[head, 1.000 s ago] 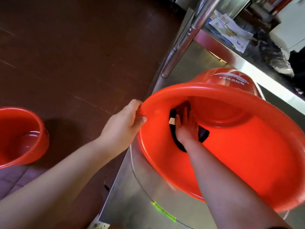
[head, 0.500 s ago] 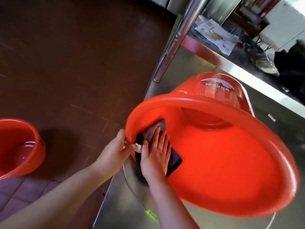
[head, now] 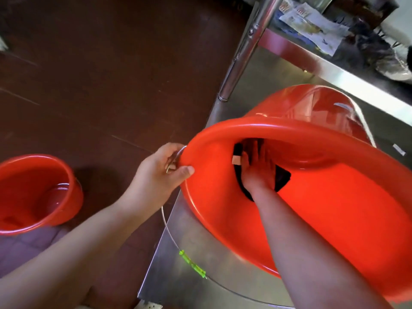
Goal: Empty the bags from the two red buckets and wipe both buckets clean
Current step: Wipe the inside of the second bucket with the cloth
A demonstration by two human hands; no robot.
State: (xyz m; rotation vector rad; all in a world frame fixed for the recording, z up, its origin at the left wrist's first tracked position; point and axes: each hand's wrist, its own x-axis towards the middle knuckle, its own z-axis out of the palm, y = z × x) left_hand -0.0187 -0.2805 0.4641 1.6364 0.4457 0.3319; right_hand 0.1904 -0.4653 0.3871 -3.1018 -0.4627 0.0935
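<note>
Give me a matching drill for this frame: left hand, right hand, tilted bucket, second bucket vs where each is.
1 left hand
2 right hand
3 tilted bucket
4 second bucket

A upright on the floor
B presses the dark cloth inside a bucket
C lies on its side on the steel table
D grips a bucket's rim

Pairs: 1-D, 2-B, 3-C, 4-A

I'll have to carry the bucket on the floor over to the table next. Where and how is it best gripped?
Judging by its pose, take the floor bucket by its rolled rim, from above on the side nearest you. It stands upright and open-mouthed with liquid pooled inside, so lift it level. A thumb-over-rim pinch should work, as the left hand does on the tilted bucket.
</note>
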